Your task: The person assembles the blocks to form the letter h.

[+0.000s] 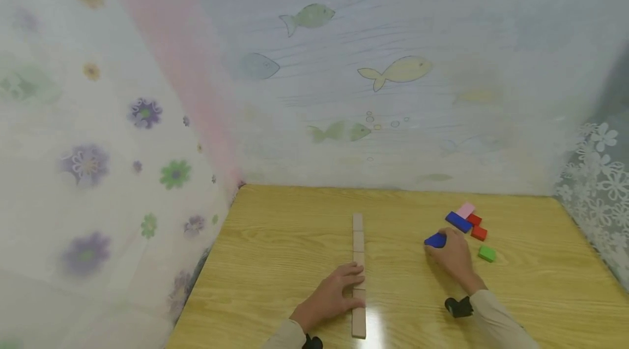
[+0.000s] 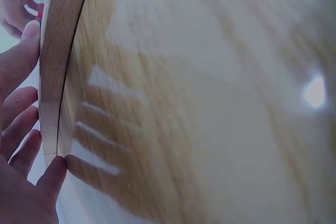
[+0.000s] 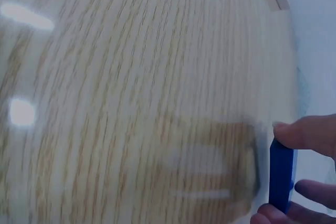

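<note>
Wooden-grained tabletop (image 1: 275, 240), one, bearing every block listed here. Plain wooden blocks, a single straight row (image 1: 358, 241), set end to end and running away from the person, left of the coloured pieces. Left hand (image 1: 330, 297), at the near part of that row: fingers loosely extended and spread, tips resting on the wood, thumb across it, a slack touch with nothing gripped. Right hand (image 1: 453, 256), narrow grip: one blue block (image 1: 435, 240) pinched between thumb and fingertips, located right of the row and just left of the coloured cluster; whether its underside meets the table cannot be told. Cluster, beyond the right hand: second blue block (image 1: 458, 222), lying flat; pink block (image 1: 466, 210), at its far side; red block (image 1: 474, 219), beside both; another red block (image 1: 479, 233), just nearer. Green block (image 1: 487, 253), one, slightly apart from the reds, nearer the person. Wall covering (image 1: 422, 21), behind the table, with printed fish and bubbles.
</note>
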### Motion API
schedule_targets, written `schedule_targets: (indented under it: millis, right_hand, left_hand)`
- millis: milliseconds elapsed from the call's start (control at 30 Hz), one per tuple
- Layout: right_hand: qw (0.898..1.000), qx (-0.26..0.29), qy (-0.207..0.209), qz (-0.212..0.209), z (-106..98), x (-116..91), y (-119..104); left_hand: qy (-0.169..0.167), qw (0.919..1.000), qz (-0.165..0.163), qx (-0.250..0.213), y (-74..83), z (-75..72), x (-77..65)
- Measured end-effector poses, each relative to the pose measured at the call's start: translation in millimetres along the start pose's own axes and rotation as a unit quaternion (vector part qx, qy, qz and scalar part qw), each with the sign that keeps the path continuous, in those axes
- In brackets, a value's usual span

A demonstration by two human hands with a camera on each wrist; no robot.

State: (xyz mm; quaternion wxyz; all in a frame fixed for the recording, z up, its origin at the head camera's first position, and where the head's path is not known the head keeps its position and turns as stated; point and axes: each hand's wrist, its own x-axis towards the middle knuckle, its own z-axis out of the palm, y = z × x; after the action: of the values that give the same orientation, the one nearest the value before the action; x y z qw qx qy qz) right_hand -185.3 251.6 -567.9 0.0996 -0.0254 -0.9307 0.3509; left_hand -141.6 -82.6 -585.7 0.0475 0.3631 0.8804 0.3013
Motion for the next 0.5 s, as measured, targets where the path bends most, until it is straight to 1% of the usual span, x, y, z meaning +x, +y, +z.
schedule_targets:
  millis: [133,300,500]
  right_hand:
    - [0.999,-0.006,-0.024,-0.023,-8,-1,-3]
    - [0.998,-0.020,-0.045,-0.047,-17,-3,-7]
    - [0.995,-0.013,-0.067,-0.077,-27,-9,-13]
  left_hand:
    - [0.001,1.0000,-0.001,0.004,1.5,-1.0,0.0]
    - [0.006,0.9999,0.007,-0.012,5.9,-5.7,-0.1]
    - [0.008,0.9999,0.011,-0.005,7.6,-5.4,-0.3]
